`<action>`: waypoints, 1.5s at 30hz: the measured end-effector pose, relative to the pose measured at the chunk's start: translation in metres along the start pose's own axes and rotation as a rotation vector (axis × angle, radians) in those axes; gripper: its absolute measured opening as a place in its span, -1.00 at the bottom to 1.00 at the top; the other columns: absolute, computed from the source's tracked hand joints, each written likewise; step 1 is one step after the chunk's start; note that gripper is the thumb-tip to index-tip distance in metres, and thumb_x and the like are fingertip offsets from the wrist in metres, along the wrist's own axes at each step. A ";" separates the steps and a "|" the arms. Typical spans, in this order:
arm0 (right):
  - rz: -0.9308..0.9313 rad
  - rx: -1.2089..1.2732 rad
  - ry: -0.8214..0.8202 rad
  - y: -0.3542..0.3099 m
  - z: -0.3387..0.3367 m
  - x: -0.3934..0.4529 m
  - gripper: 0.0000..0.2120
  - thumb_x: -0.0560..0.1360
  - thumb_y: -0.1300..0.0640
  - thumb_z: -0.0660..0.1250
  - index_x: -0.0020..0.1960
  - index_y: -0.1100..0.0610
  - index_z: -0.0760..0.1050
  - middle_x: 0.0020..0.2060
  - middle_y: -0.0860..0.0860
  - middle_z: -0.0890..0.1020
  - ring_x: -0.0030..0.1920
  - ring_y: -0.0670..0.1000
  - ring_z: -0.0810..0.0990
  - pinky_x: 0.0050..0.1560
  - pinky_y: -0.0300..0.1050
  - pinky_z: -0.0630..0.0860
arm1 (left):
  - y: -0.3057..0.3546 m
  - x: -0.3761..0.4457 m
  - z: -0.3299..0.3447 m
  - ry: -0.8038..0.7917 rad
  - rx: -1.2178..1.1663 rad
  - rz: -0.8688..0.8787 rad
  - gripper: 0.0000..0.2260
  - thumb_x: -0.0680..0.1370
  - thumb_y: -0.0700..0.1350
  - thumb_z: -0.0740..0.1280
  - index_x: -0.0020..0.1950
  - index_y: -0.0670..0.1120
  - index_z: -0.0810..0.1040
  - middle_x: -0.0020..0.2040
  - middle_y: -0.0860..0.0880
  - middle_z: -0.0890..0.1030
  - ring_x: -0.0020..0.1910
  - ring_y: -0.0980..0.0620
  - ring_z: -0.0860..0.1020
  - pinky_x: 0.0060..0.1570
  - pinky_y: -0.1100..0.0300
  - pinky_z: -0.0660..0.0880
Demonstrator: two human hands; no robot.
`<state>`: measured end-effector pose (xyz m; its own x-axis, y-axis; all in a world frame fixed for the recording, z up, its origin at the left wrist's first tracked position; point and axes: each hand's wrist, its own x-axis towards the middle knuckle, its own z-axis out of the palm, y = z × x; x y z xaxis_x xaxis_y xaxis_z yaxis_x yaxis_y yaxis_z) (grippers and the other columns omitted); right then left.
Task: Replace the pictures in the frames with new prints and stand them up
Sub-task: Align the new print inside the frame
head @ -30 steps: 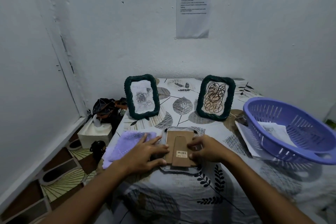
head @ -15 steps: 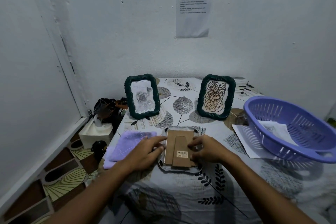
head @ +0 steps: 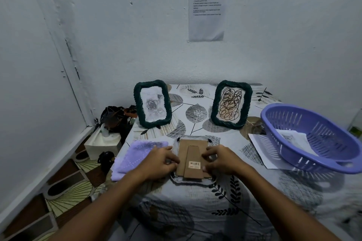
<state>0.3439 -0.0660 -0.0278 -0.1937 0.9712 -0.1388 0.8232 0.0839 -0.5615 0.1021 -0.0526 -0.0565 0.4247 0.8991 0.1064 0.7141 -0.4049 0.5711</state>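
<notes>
Face-down, the frame [head: 193, 159] shows its brown backing, curled fingers [head: 172, 159] pinching both side edges.

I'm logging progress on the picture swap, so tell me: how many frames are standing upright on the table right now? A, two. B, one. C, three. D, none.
A: two green frames stand at the back, the rose frame and the scribble frame, while the third frame lies face down with its cardboard back up between the left hand and the right hand.
</notes>
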 end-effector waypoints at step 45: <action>-0.192 -0.223 -0.016 0.024 -0.043 0.096 -0.73 0.41 0.34 0.41 0.07 0.15 0.66 -0.05 0.04 0.71 -0.17 -0.13 0.59 -0.18 -0.33 0.47 | -0.023 0.114 -0.035 -0.117 0.380 0.180 -0.84 0.43 -0.14 0.46 0.00 -0.01 0.72 -0.09 0.03 0.70 -0.04 0.04 0.57 -0.03 0.18 0.47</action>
<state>0.3677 0.0387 -0.0192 -0.3643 0.9292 -0.0615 0.8672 0.3145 -0.3861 0.1150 0.0650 -0.0292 0.6053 0.7928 0.0714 0.7680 -0.6053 0.2091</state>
